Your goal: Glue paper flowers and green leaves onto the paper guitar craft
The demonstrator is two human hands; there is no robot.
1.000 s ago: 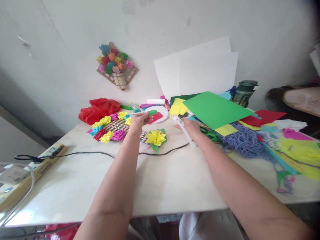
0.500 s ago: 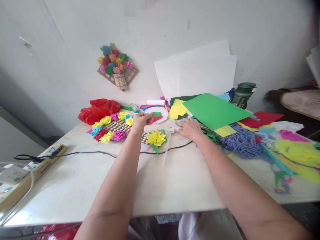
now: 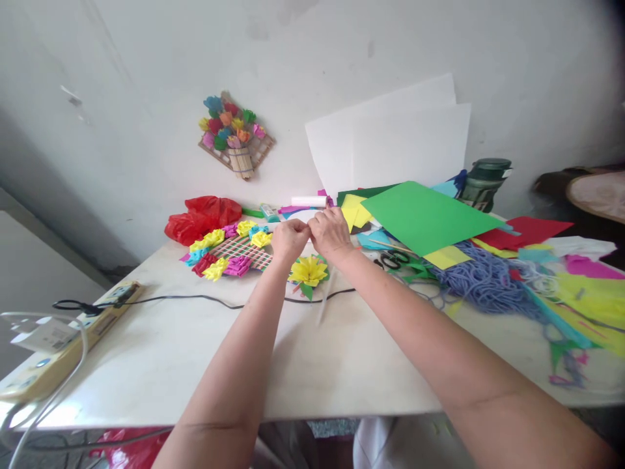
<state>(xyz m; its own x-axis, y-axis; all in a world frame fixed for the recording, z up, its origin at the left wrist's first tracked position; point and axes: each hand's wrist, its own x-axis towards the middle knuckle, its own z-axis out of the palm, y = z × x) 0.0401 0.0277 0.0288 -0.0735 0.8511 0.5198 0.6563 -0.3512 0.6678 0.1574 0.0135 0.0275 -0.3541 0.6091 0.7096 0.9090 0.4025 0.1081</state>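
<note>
My left hand [image 3: 290, 240] and my right hand [image 3: 331, 233] meet at the fingertips above the back middle of the table. Both are closed in a pinch; whatever lies between the fingers is hidden. Behind them, part of a white paper disc [image 3: 299, 215] shows. Just below sits a yellow paper flower [image 3: 309, 270] with green leaves. A translucent glue stick [image 3: 322, 306] lies beside it, its upper end hidden by my right arm. Left of my left hand is a woven lattice [image 3: 240, 251] edged with yellow, blue, pink and red paper flowers.
A power strip [image 3: 73, 345] stands at the left, its black cord [image 3: 195, 298] crossing the table. Scissors [image 3: 393, 259], green paper [image 3: 424, 218], bluish yarn [image 3: 481, 280] and a dark bottle [image 3: 486, 184] are on the right. A red plastic bag [image 3: 205, 218] lies at the back left.
My right hand has moved left from the white glue gun to meet my left hand. The green piece seen at my left fingertips is now hidden. The scissors have come into sight.
</note>
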